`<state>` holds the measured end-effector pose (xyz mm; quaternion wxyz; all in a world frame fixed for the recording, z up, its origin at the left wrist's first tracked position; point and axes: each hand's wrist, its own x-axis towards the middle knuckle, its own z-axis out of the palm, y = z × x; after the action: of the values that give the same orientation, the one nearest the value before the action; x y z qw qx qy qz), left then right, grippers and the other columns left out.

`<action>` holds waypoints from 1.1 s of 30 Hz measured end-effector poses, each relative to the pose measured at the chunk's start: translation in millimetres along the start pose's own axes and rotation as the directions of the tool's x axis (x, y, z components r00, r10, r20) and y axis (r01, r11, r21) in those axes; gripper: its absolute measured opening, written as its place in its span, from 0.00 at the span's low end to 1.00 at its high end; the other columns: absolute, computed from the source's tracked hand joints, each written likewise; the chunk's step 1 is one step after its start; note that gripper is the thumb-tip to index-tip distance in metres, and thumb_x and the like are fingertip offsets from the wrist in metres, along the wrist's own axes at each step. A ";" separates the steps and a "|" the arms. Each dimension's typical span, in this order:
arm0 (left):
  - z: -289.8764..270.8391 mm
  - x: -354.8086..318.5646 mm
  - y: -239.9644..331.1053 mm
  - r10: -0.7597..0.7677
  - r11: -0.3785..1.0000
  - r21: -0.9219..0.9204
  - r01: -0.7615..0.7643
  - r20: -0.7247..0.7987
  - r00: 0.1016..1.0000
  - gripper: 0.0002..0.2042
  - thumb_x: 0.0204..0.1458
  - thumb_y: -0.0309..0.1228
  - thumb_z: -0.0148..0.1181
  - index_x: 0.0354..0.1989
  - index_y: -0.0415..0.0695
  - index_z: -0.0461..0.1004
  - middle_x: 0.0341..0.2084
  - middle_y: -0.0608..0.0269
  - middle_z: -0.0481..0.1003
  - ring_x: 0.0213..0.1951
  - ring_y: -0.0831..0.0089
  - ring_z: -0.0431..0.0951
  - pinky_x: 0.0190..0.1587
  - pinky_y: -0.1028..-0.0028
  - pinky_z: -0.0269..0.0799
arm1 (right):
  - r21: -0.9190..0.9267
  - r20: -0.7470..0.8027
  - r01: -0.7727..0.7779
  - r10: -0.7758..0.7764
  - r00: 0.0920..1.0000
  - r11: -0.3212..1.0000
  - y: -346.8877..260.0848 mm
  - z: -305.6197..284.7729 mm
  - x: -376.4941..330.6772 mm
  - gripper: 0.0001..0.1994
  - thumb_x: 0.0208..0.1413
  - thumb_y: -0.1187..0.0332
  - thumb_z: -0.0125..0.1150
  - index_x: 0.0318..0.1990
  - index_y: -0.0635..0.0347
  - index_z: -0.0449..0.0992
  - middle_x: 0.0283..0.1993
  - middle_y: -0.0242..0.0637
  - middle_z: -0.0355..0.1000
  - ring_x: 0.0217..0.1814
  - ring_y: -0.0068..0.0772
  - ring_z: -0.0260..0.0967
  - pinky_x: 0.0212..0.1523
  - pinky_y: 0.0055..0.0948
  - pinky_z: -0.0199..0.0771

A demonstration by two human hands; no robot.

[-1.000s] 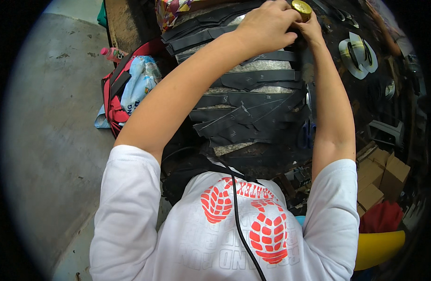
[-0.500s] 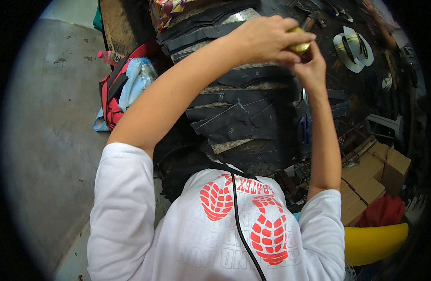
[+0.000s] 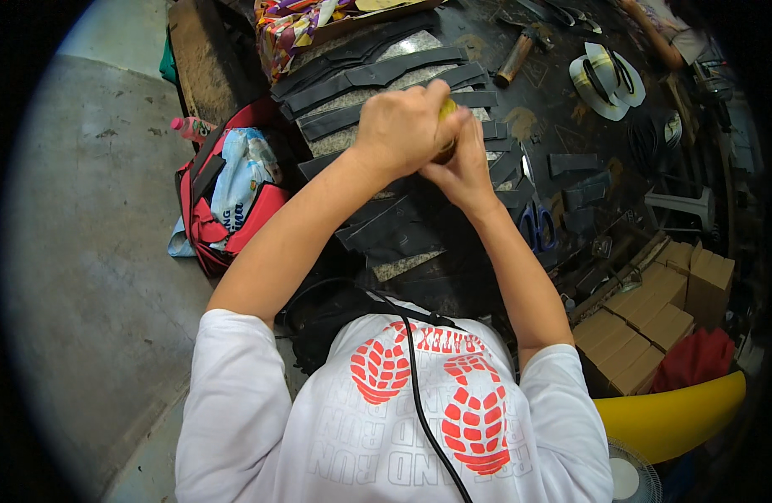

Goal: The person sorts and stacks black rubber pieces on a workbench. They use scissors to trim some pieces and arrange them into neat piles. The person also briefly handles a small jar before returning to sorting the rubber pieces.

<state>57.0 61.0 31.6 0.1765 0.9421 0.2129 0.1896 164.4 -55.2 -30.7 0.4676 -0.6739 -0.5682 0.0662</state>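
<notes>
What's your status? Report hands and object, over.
Left hand and right hand both closed around a small round yellow object. Black rubber strips below. Nothing in the way.

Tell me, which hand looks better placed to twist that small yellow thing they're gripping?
Probably the left hand: it wraps over the top of the yellow object, while the right hand only braces it from below, above the black rubber strips.
</notes>
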 end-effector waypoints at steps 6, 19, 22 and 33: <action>-4.7 16.6 -22.7 -0.309 0.909 -0.267 0.319 0.082 0.948 0.24 0.69 0.54 0.38 0.51 0.48 0.72 0.41 0.44 0.80 0.45 0.39 0.79 0.47 0.49 0.74 | 0.060 0.136 -0.118 0.109 0.985 0.991 -0.5 -6.5 31.0 0.47 0.37 0.65 0.83 0.67 0.62 0.61 0.66 0.52 0.66 0.68 0.55 0.64 0.69 0.45 0.64; -9.1 19.6 -26.4 -0.287 0.915 -0.264 0.305 0.104 0.952 0.33 0.68 0.61 0.30 0.50 0.43 0.74 0.37 0.43 0.82 0.46 0.43 0.81 0.51 0.50 0.75 | -0.574 0.075 0.313 -0.332 0.940 0.757 -21.9 -46.7 67.3 0.12 0.48 0.74 0.66 0.37 0.41 0.85 0.66 0.30 0.72 0.70 0.42 0.66 0.71 0.61 0.56; -9.7 20.6 -27.4 -0.290 0.914 -0.256 0.315 0.131 0.948 0.32 0.68 0.60 0.29 0.51 0.45 0.72 0.39 0.43 0.81 0.47 0.42 0.80 0.51 0.50 0.74 | -0.655 0.185 0.307 -0.248 0.951 0.690 -24.6 -42.4 69.0 0.17 0.48 0.78 0.64 0.40 0.37 0.86 0.69 0.25 0.70 0.72 0.38 0.65 0.73 0.62 0.54; -10.7 21.3 -27.6 -0.293 0.901 -0.264 0.343 0.210 0.933 0.32 0.68 0.62 0.27 0.56 0.50 0.70 0.45 0.44 0.80 0.51 0.41 0.78 0.55 0.48 0.72 | -0.663 0.188 0.319 -0.262 0.947 0.677 -22.2 -47.9 69.9 0.07 0.47 0.67 0.69 0.32 0.35 0.87 0.65 0.25 0.72 0.72 0.37 0.64 0.72 0.71 0.46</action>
<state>61.0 97.0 35.5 0.3615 0.8697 0.3179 0.1092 202.6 -25.8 42.4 0.1674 -0.6965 -0.6693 -0.1974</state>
